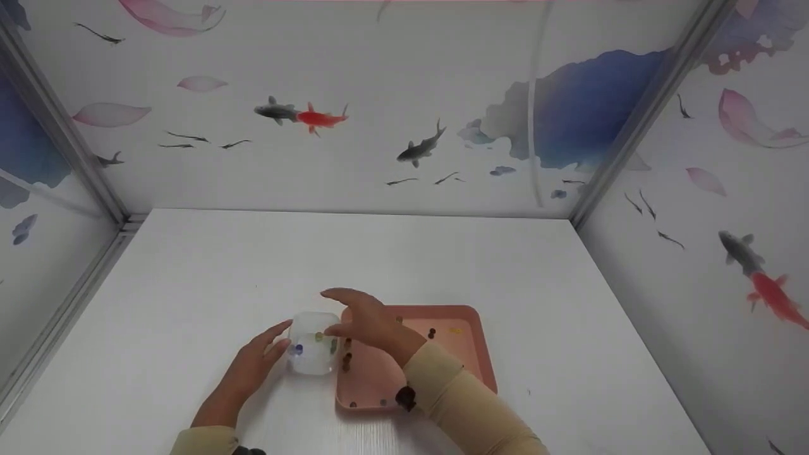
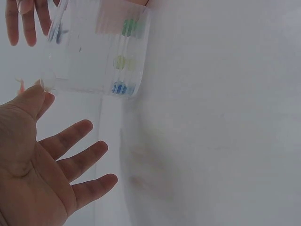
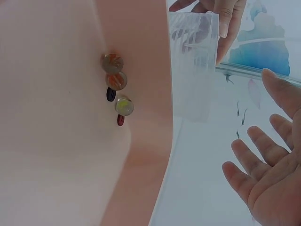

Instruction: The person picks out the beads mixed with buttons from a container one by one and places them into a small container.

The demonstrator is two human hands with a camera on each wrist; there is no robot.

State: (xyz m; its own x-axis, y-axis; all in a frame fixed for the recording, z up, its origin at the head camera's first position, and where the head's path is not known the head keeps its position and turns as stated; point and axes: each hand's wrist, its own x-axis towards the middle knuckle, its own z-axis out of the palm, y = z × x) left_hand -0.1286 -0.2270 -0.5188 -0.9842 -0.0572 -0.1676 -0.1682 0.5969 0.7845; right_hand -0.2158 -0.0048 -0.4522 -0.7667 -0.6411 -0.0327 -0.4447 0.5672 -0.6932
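Observation:
A clear plastic box (image 1: 314, 360) stands beside the left edge of a pink tray (image 1: 436, 373). Inside it are a green marble (image 2: 130, 27), a yellow marble (image 2: 120, 62) and a blue marble (image 2: 119, 88). My left hand (image 1: 253, 366) touches the box's left side with thumb and forefinger; its other fingers stretch out loosely. Over the box and the tray's left rim hovers my right hand (image 1: 366, 319), fingers spread, holding nothing. Along the tray's left wall lie glass marbles (image 3: 116, 80), a black bead (image 3: 111, 94) and a red bead (image 3: 121, 120).
Farther right in the tray are dark beads (image 1: 431, 333) and yellow pieces (image 1: 456, 330); small grey pieces (image 1: 383, 402) lie near its front wall. The white table (image 1: 354, 253) is bounded by panels printed with fish and petals (image 1: 379, 76).

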